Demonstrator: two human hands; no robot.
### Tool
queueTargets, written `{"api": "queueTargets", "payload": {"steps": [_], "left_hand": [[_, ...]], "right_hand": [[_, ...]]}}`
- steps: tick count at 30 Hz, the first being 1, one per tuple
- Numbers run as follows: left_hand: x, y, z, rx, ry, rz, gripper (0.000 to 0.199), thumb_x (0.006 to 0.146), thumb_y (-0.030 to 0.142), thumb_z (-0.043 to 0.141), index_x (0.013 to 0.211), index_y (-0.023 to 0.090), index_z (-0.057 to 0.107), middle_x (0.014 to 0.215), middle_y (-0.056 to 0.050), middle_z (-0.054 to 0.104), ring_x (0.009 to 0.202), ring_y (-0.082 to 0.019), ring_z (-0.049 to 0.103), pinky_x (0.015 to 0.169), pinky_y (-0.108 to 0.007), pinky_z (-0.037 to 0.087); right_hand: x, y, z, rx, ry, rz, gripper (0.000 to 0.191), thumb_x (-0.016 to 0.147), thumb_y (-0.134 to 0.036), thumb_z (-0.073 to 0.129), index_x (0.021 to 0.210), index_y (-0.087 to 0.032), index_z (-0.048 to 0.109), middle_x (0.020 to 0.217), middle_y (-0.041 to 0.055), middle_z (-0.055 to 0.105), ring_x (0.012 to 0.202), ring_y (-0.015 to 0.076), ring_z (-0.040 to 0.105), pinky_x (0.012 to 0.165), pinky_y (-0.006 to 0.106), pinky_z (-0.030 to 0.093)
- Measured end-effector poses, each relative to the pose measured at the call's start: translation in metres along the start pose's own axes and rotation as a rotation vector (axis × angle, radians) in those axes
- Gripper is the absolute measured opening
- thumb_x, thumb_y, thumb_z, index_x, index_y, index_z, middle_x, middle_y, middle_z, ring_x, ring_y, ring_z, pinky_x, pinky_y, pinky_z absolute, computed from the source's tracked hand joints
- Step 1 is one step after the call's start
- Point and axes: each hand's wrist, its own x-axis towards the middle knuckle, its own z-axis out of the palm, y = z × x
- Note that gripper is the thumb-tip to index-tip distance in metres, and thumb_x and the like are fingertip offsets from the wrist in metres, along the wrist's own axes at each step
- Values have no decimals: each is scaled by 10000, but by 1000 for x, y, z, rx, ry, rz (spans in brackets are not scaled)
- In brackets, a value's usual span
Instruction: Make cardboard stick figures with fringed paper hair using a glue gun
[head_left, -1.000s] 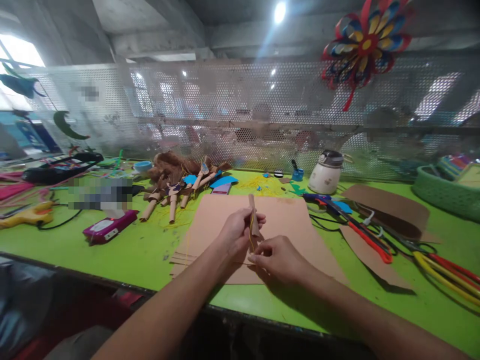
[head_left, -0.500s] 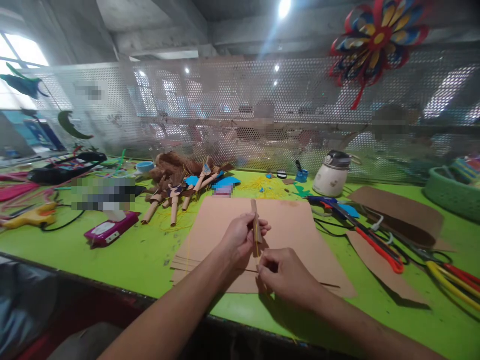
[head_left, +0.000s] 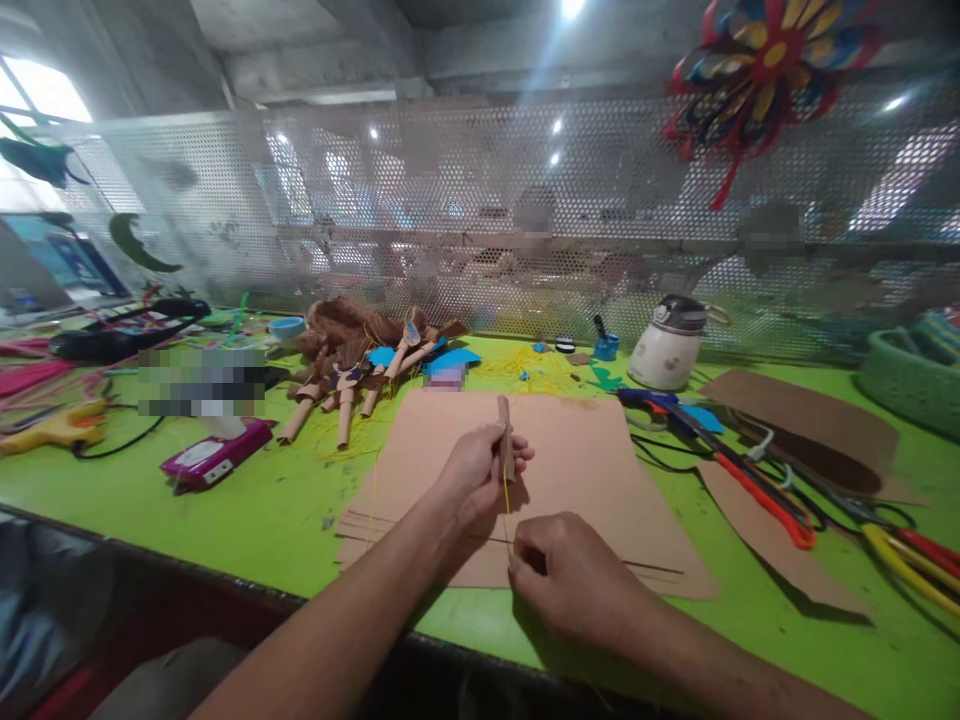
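Note:
My left hand is closed around a slim rolled tube of brown paper, held upright above a large brown paper sheet. From the tube's lower end a yellow string runs down toward me. My right hand pinches the string's lower part between thumb and forefinger, just below and right of the left hand. Thin dark strips lie across the near part of the sheet, partly hidden by my hands and forearms.
Rolled paper figures and yellow string lie behind the sheet. To the right are a glue gun, orange-handled cutter, brown paper pieces and a white flask. At left sit a purple box and yellow glue gun.
My right hand has moved slightly down, away from the tube, and a longer stretch of yellow string shows between the hands. The left hand keeps its hold on the tube.

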Motion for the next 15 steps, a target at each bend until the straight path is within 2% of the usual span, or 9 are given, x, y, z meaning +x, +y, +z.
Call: {"api": "queueTargets", "payload": {"steps": [8, 12, 15], "left_hand": [[-3, -3, 1, 5, -49, -16, 189, 878, 145, 367, 721, 125, 470, 566, -16, 512, 429, -57, 474, 366, -126, 323], [-6, -4, 0, 19, -120, -10, 193, 864, 144, 386, 685, 130, 456, 552, 10, 475, 382, -30, 402, 335, -123, 235], [-8, -4, 0, 30, -190, -18, 205, 854, 160, 402, 656, 133, 450, 545, 21, 458, 362, -19, 356, 325, -135, 185]], "right_hand": [[-7, -2, 0, -257, -34, -146, 172, 736, -192, 468, 614, -172, 587, 624, 52, 672, 523, 133, 527, 499, 301, 175], [-10, -4, 1, -333, -48, -273, 118, 699, -163, 487, 642, -172, 590, 659, 44, 682, 501, 125, 512, 502, 316, 155], [-13, -7, -6, -326, -79, -306, 139, 727, -195, 502, 623, -169, 591, 618, 35, 668, 471, 113, 463, 492, 308, 158]]}}
